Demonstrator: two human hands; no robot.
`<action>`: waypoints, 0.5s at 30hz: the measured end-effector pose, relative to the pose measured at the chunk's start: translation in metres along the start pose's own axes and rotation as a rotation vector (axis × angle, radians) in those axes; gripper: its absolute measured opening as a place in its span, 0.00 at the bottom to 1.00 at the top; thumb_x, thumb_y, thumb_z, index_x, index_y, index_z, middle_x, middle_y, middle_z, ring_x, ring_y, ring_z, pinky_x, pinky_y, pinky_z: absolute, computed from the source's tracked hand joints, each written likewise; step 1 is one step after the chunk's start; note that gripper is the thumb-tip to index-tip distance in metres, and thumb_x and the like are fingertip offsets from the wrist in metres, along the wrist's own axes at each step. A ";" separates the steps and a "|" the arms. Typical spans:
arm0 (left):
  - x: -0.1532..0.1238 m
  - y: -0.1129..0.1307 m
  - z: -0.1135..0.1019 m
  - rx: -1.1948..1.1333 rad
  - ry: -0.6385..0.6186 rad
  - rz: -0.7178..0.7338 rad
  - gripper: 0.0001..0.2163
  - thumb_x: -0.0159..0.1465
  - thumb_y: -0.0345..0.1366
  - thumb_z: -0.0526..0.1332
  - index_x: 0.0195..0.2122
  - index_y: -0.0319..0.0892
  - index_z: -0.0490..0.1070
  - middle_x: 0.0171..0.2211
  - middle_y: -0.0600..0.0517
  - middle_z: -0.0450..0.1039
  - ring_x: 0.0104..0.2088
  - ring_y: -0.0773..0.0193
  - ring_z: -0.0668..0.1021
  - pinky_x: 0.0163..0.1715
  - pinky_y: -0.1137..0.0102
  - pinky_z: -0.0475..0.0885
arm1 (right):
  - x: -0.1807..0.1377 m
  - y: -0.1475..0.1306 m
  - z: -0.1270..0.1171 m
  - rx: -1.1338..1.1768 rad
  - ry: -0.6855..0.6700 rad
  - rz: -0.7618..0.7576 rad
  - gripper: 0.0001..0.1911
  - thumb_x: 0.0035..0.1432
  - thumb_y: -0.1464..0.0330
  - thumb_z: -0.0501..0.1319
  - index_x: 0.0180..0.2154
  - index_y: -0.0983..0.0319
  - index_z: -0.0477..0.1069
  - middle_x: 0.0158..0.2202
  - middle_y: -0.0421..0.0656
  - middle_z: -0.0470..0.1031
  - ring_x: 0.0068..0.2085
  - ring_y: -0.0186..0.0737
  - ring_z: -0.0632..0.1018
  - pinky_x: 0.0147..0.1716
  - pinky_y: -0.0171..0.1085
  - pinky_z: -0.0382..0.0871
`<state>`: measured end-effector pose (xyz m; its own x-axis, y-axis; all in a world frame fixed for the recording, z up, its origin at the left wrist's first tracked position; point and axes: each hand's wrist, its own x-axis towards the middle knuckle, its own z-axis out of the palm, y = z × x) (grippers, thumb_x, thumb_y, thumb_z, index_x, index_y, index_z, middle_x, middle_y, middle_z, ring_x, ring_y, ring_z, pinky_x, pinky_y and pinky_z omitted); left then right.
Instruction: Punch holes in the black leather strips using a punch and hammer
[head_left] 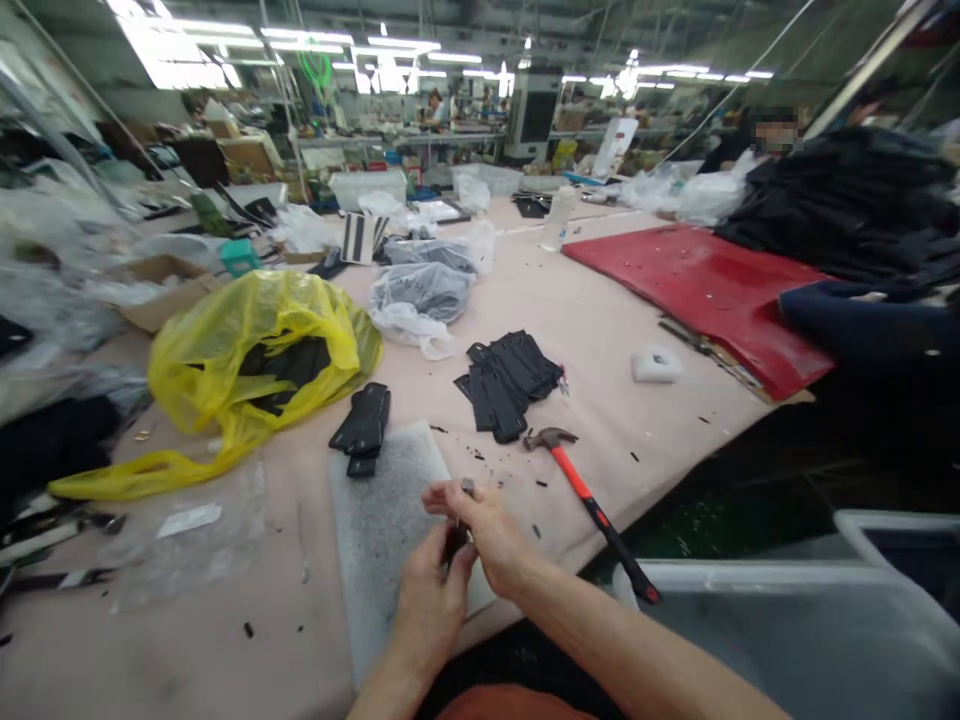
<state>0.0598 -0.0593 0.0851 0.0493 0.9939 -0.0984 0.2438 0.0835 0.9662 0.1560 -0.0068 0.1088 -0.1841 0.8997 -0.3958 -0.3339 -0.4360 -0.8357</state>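
Over the front part of a grey board, my hands are close together. My right hand is closed around a small metal tool, whose grey end sticks up above the fingers. My left hand pinches a dark piece, mostly covered by the fingers. To the right lies a claw hammer with a red and black handle. Several black strips rest at the board's far left edge. Beyond my hands is a larger fanned pile of black strips.
A yellow plastic bag with black pieces inside stands on the left. Behind it are clear-bagged goods. A white foam block and a red sheet lie to the right. Below the table edge is a pale bin. Small black scraps dot the cloth.
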 end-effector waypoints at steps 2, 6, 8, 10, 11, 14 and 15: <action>-0.007 -0.009 -0.006 -0.015 -0.013 -0.034 0.10 0.62 0.34 0.58 0.43 0.39 0.74 0.39 0.46 0.79 0.39 0.57 0.80 0.44 0.64 0.75 | 0.001 0.011 0.005 -0.058 -0.017 0.028 0.29 0.48 0.44 0.66 0.36 0.64 0.77 0.40 0.51 0.80 0.46 0.50 0.79 0.52 0.48 0.67; -0.017 -0.021 -0.019 -0.104 -0.015 -0.141 0.09 0.57 0.32 0.61 0.38 0.39 0.76 0.34 0.48 0.79 0.37 0.57 0.79 0.40 0.65 0.74 | 0.008 0.021 0.015 -0.185 -0.096 0.054 0.32 0.49 0.41 0.63 0.34 0.64 0.77 0.38 0.51 0.80 0.44 0.50 0.79 0.50 0.48 0.68; -0.017 -0.021 -0.024 -0.194 -0.004 -0.200 0.09 0.54 0.31 0.62 0.37 0.38 0.76 0.35 0.47 0.79 0.38 0.56 0.79 0.40 0.65 0.73 | 0.011 0.022 0.022 -0.258 -0.143 0.075 0.33 0.50 0.40 0.61 0.34 0.64 0.77 0.37 0.51 0.80 0.44 0.50 0.79 0.48 0.47 0.68; -0.016 -0.019 -0.029 -0.301 -0.013 -0.223 0.10 0.53 0.32 0.63 0.37 0.37 0.76 0.36 0.47 0.79 0.39 0.54 0.79 0.40 0.65 0.72 | 0.015 0.024 0.031 -0.340 -0.205 0.087 0.33 0.51 0.39 0.59 0.33 0.64 0.77 0.37 0.50 0.80 0.43 0.50 0.78 0.46 0.46 0.68; -0.015 -0.019 -0.031 -0.349 -0.017 -0.217 0.11 0.52 0.33 0.64 0.37 0.37 0.76 0.37 0.47 0.80 0.40 0.54 0.79 0.41 0.64 0.72 | 0.018 0.025 0.035 -0.372 -0.242 0.085 0.33 0.52 0.38 0.58 0.33 0.64 0.77 0.37 0.50 0.80 0.43 0.49 0.78 0.45 0.45 0.68; -0.013 -0.020 -0.042 -0.412 0.031 -0.185 0.13 0.52 0.35 0.65 0.39 0.38 0.77 0.38 0.47 0.80 0.43 0.52 0.78 0.44 0.63 0.72 | 0.035 0.024 0.045 -0.444 -0.338 0.034 0.35 0.56 0.38 0.52 0.33 0.63 0.76 0.35 0.48 0.79 0.39 0.45 0.78 0.40 0.41 0.68; -0.012 -0.023 -0.046 -0.413 0.075 -0.182 0.14 0.52 0.36 0.65 0.40 0.38 0.77 0.39 0.48 0.80 0.43 0.52 0.78 0.45 0.63 0.72 | 0.044 0.022 0.049 -0.515 -0.339 -0.016 0.35 0.59 0.40 0.49 0.34 0.63 0.76 0.35 0.47 0.79 0.37 0.44 0.77 0.37 0.40 0.68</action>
<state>0.0086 -0.0702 0.0746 -0.0328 0.9615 -0.2729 -0.1649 0.2641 0.9503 0.0956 0.0226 0.0913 -0.4943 0.8125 -0.3091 0.1351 -0.2794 -0.9506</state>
